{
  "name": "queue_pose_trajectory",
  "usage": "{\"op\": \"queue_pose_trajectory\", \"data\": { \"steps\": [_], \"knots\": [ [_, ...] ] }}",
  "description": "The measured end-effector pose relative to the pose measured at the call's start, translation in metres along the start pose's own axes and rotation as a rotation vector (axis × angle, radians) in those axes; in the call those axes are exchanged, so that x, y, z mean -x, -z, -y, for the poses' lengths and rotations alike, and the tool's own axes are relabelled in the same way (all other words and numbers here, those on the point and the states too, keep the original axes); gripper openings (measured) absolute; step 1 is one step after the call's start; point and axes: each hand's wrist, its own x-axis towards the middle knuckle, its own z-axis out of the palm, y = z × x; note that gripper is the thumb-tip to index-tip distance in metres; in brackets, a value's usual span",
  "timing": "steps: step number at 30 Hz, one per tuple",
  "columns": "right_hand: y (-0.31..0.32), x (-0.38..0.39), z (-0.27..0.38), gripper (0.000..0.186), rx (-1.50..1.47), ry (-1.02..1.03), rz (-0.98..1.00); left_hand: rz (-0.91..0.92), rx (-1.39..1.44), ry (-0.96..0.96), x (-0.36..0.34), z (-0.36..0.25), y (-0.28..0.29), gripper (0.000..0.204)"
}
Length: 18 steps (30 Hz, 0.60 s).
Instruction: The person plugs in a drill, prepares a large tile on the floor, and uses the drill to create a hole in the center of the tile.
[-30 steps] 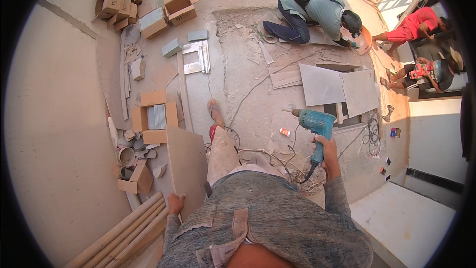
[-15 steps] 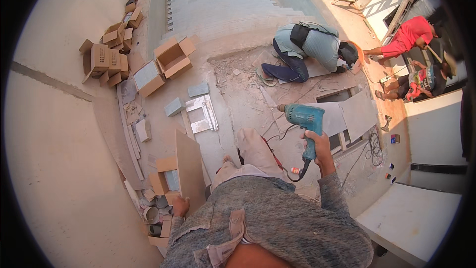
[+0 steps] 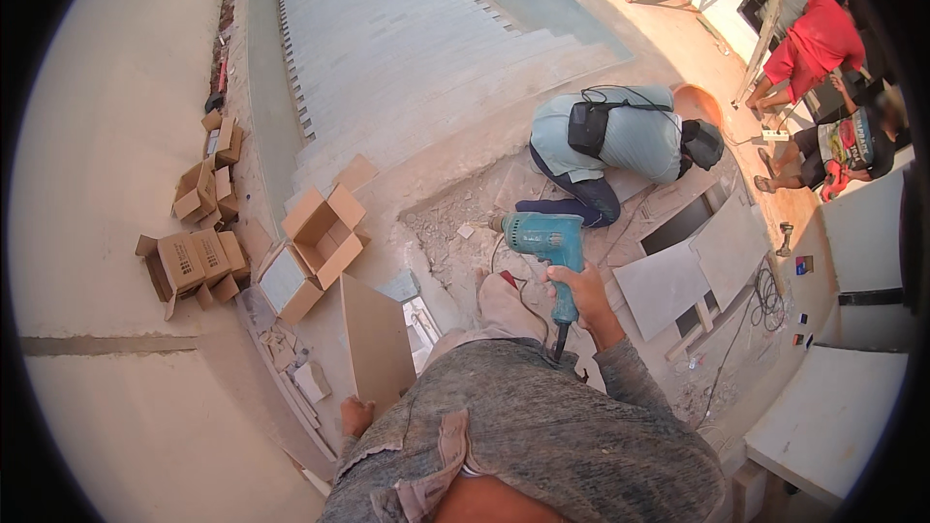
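Note:
A teal corded power drill [image 3: 544, 240] is in my right hand [image 3: 585, 298], its fingers wrapped round the grip. The chuck points left, over broken rubble, and the cord drops from the base of the handle. Lower left, my left hand [image 3: 356, 416] grips the near edge of a flat beige panel [image 3: 376, 339], which stands on edge beside my leg. The panel partly covers a pale metal frame [image 3: 420, 329] on the floor.
Open cardboard boxes [image 3: 325, 237] stand on the left by the wall. Ahead, a crouching person [image 3: 615, 140] works beside loose slabs [image 3: 668, 286] and an opening in the floor [image 3: 678, 225]. Two other people [image 3: 814, 48] are at far right. A coiled cable [image 3: 765, 300] lies right.
I have moved forward and the view has turned; the boxes now appear nearer. The panel and drill have come along in my hands, the drill shifting left in view.

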Motion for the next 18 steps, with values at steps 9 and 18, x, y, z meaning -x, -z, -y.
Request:
{"op": "queue_pose_trajectory", "data": {
  "steps": [9,18],
  "knots": [
    [-0.044,-0.187,0.136,0.031,-0.018,0.067,-0.035,0.068,-0.007,-0.092,-0.211,-0.162,0.114,0.034],
    [-0.059,-0.400,0.246,0.032,-0.153,0.075,-0.276,0.093,-0.001,-0.301,-0.485,-0.305,0.167,0.036]
  ]
}}
